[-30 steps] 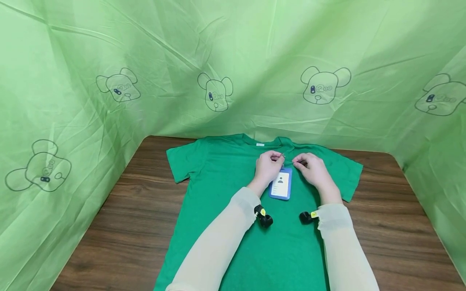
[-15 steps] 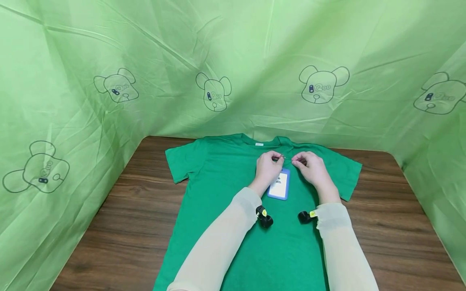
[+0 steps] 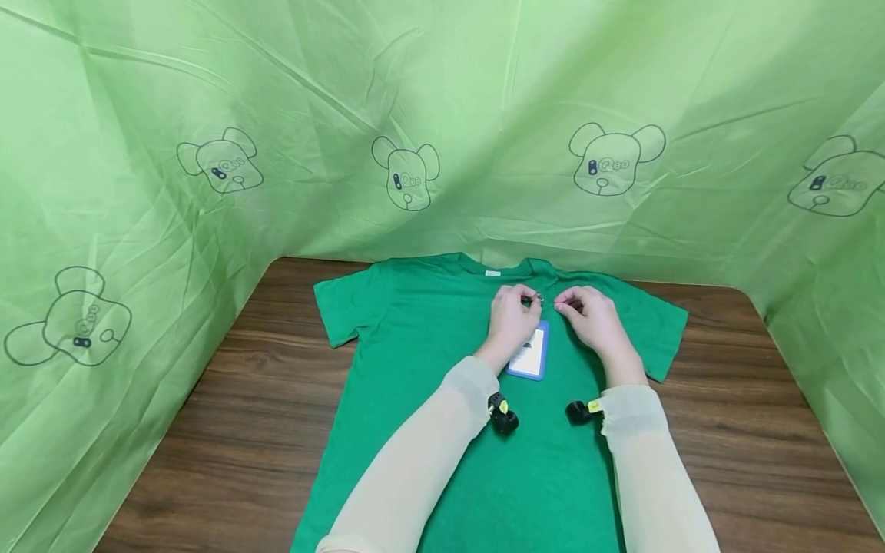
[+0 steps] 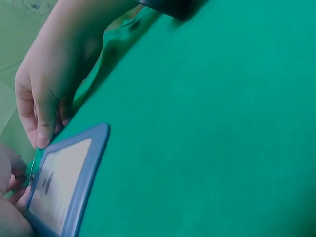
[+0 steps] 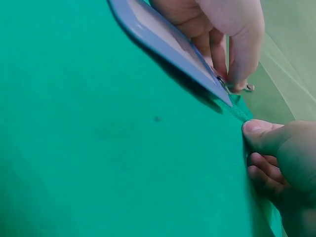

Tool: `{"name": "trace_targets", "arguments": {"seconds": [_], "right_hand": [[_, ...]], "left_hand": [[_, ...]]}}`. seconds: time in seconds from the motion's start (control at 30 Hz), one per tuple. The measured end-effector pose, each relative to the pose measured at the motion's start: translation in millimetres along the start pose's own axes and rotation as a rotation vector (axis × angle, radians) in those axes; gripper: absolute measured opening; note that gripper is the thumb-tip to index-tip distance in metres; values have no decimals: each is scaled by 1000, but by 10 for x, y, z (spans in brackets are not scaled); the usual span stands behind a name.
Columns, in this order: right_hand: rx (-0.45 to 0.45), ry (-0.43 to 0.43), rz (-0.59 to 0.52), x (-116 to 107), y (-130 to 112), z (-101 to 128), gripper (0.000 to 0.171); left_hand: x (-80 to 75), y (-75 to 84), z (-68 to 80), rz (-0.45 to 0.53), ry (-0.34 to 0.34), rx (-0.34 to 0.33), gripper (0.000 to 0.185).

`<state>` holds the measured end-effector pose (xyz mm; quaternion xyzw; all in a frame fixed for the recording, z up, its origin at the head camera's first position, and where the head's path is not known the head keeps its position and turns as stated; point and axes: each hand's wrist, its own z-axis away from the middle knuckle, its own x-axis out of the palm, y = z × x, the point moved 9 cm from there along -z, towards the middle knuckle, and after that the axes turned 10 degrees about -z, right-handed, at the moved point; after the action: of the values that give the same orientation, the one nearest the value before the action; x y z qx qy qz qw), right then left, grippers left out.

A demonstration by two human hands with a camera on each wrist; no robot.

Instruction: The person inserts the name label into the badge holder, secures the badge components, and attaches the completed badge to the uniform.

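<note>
A green T-shirt (image 3: 477,461) lies flat, front up, on the wooden table (image 3: 242,399). On its chest rests a blue badge holder (image 3: 529,356) with a white card inside, also seen in the wrist views (image 4: 61,180) (image 5: 163,39). My left hand (image 3: 513,313) pinches the small metal clip (image 5: 247,88) at the holder's top end. My right hand (image 3: 588,315) is just right of the clip, thumb and curled fingers (image 5: 276,153) pinching the shirt fabric there. The left hand hides part of the holder's left edge.
Green sheeting (image 3: 442,123) printed with bear outlines walls the table at the back and both sides. Bare wood shows left and right of the shirt. Small black cameras sit on both wrists (image 3: 503,415) (image 3: 579,412).
The badge holder has tilted and slid a little up and left, partly under my left hand. Both hands edged slightly toward the collar.
</note>
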<state>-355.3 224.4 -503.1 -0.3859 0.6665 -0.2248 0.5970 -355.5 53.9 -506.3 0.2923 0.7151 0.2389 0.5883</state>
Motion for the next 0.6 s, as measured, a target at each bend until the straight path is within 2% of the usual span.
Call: {"name": "trace_targets", "arguments": {"seconds": [0.1, 0.3, 0.6], "right_hand": [[3, -5, 5, -1, -9, 1, 16], [-3, -10, 0, 15, -10, -5, 17], [3, 8, 2, 29, -9, -18, 16]], "left_hand": [[-26, -9, 1, -15, 13, -19, 10], [-6, -13, 0, -51, -39, -3, 10], [2, -51, 22, 46, -66, -26, 12]]}}
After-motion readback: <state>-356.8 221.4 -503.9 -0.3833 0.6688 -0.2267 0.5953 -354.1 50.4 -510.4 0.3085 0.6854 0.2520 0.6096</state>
